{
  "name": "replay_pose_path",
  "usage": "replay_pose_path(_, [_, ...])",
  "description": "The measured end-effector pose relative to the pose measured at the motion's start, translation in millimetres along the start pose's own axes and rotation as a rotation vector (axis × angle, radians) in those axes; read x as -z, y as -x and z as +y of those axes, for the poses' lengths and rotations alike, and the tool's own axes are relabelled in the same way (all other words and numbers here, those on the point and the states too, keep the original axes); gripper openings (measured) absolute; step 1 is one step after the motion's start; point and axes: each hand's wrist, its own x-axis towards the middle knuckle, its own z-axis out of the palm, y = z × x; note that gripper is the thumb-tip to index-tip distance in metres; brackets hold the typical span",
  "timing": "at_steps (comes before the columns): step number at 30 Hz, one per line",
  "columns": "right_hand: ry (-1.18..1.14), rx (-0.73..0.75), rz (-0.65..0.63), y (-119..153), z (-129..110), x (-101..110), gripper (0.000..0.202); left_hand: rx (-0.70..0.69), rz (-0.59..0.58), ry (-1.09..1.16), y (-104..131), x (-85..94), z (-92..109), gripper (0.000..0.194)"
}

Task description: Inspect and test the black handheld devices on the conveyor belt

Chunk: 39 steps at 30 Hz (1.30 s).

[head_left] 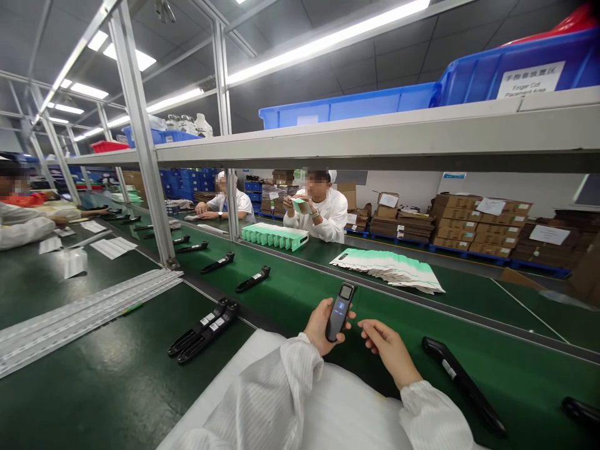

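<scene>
My left hand [321,328] is closed around a black handheld device [340,312] with a grey front and a small screen at its top end. The device stands nearly upright, and a bluish light shows on its face. Just right of it, apart from the device, my right hand [389,350] has its fingers curled and their tips together. Whether anything small is between them I cannot make out. Right of that hand a similar black device [464,384] lies on the green belt [300,287]. Two more black devices [206,331] lie side by side at my left.
More black devices [253,279] lie along the belt. Across it are a fanned stack of green-and-white sheets [389,269] and a green-and-white slotted holder [274,235]. A co-worker [328,215] holds a greenish item there. Overhead runs a shelf [375,134]; a metal post [145,137] stands left.
</scene>
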Motion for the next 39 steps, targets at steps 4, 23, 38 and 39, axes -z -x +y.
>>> replay_pose_path(4, [-0.044,-0.023,0.031,0,-2,0,0.03,0.017,-0.02,-0.026,2,-8.6,-4,0.042])
replay_pose_path(23, [-0.396,-0.043,0.015,9,-24,-8,0.04,-0.728,0.179,-1.027,19,-36.4,-34,0.043])
replay_pose_path(38, [-0.361,-0.075,-0.015,7,-16,-5,0.033,-0.247,0.473,-0.164,-9,4.2,-7,0.037])
replay_pose_path(39, [-0.369,-0.089,-0.027,7,-16,-5,0.035,-0.245,0.477,-0.145,-9,5.6,-6,0.036])
